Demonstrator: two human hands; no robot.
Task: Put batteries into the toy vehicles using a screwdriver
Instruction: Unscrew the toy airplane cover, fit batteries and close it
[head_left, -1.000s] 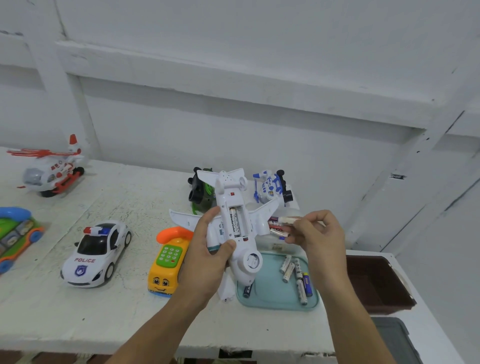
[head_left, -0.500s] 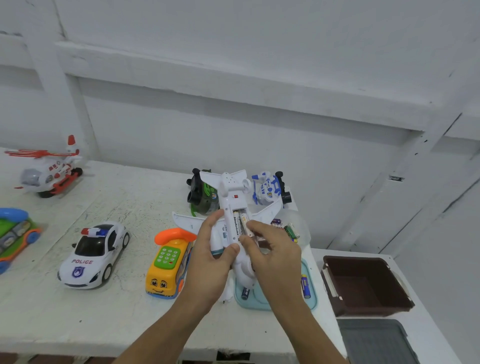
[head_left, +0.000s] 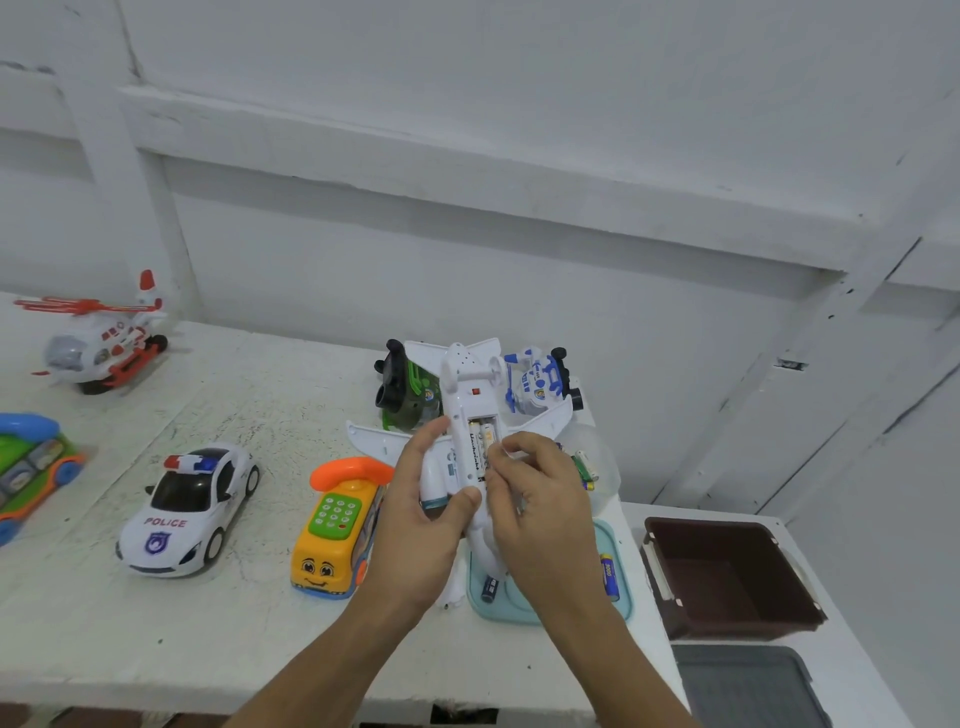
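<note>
Near the bench (head_left: 130, 623) edge, the teal tray (head_left: 622, 597) holds loose cells, one blue cell (head_left: 609, 574) seemingly marked 3000. Above it, the left hand (head_left: 415, 519) grips the upturned toy plane (head_left: 467, 374). The right hand (head_left: 540, 519), which a second ago held a second battery (head_left: 489, 435) out to the right, now pinches it into the open compartment beside the first battery (head_left: 474, 444) (cover and screw remain, I judge). The first battery's print is unreadable; the white car (head_left: 187, 509), left, reads POLICE.
</note>
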